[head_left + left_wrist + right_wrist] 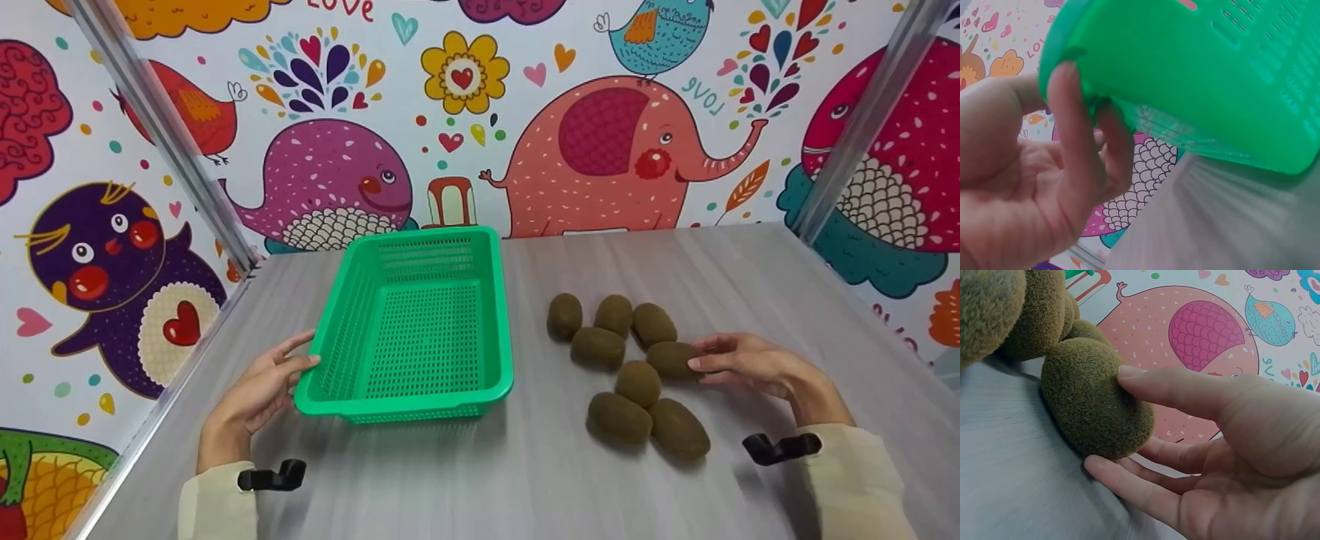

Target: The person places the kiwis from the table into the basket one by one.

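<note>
A green plastic basket with a perforated floor and sides stands on the left half of the table. At its left side my left hand pinches the rim between thumb and fingers, which the left wrist view shows close up around the edge. My right hand holds a brown fuzzy kiwi at its right end. In the right wrist view, the thumb lies on one side of this kiwi and the fingers reach under the other. It lies among several more kiwis.
Closest to the front of the group are two kiwis, side by side. The grey table meets cartoon-printed walls at the back and sides. Metal posts rise at both back corners.
</note>
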Demonstrator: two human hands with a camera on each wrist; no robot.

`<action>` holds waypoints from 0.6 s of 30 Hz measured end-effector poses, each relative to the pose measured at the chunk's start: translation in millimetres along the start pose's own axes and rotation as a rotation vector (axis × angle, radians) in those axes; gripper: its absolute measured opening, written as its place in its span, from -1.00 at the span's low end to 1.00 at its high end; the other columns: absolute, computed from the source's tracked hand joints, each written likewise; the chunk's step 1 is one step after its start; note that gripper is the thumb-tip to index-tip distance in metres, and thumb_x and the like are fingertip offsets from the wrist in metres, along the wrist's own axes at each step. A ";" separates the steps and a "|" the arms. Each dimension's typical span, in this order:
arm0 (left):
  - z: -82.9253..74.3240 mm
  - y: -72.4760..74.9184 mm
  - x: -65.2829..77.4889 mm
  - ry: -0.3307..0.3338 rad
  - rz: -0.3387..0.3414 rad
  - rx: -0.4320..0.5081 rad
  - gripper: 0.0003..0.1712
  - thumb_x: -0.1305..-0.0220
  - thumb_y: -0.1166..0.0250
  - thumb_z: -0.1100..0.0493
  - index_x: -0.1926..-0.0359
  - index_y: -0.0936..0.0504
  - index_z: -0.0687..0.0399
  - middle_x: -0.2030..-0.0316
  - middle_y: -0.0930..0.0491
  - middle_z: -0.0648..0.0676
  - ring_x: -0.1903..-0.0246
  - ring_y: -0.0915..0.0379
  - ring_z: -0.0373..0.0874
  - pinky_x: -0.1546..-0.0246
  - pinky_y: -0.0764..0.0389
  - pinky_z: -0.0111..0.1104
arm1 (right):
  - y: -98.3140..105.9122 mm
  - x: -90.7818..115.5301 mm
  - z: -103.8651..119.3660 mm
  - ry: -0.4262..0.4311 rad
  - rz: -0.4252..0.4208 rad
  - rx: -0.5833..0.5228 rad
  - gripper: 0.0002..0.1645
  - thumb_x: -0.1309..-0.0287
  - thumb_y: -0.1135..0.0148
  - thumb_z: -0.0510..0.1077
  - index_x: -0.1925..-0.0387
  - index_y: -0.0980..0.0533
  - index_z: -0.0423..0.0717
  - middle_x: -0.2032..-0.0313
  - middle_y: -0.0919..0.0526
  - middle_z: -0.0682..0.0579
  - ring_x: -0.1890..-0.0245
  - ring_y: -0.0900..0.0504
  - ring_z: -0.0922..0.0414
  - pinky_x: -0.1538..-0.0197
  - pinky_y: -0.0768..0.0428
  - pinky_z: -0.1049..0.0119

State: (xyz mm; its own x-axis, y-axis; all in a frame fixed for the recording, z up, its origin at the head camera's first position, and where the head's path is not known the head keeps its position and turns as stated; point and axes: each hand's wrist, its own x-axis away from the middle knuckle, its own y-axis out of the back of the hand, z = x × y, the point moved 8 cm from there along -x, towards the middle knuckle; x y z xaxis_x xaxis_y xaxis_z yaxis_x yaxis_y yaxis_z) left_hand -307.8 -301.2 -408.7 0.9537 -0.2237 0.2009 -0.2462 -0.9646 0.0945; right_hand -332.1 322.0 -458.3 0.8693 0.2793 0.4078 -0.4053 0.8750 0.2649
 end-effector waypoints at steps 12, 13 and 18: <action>-0.5 -2.2 -0.9 -0.025 0.054 0.052 -0.15 -0.53 -0.09 0.15 -0.59 0.22 0.17 -0.01 -0.60 0.02 0.16 -0.73 -0.13 0.18 -0.77 -0.19 | 3.5 -1.2 -1.0 -0.020 -0.015 -0.008 -0.34 -0.31 -0.31 0.00 -0.25 -0.29 -0.26 0.03 -0.50 0.08 0.08 -0.56 0.23 -0.04 -0.69 0.40; -0.6 -2.3 -1.0 -0.028 0.056 0.056 -0.15 -0.53 -0.08 0.16 -0.59 0.22 0.17 0.00 -0.60 0.02 0.16 -0.73 -0.14 0.18 -0.77 -0.20 | 3.8 -0.7 -1.2 -0.025 -0.020 -0.007 -0.35 -0.31 -0.31 0.01 -0.24 -0.29 -0.24 0.04 -0.49 0.08 0.08 -0.56 0.23 -0.04 -0.69 0.40; -1.7 -2.1 -1.4 -0.039 0.053 0.048 -0.15 -0.52 -0.09 0.19 -0.58 0.22 0.21 -0.03 -0.58 0.00 0.15 -0.72 -0.17 0.15 -0.77 -0.22 | 3.5 1.2 -0.6 -0.015 -0.013 -0.024 -0.45 -0.32 -0.30 -0.01 -0.15 -0.31 -0.19 0.06 -0.47 0.07 0.11 -0.57 0.22 -0.03 -0.70 0.40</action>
State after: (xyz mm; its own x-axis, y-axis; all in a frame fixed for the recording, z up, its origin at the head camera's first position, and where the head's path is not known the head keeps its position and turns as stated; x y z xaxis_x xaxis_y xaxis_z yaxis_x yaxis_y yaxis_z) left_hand -309.0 -298.6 -407.5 0.9459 -0.2787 0.1661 -0.2885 -0.9567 0.0375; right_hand -332.3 325.7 -457.4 0.8700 0.2621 0.4177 -0.3872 0.8876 0.2496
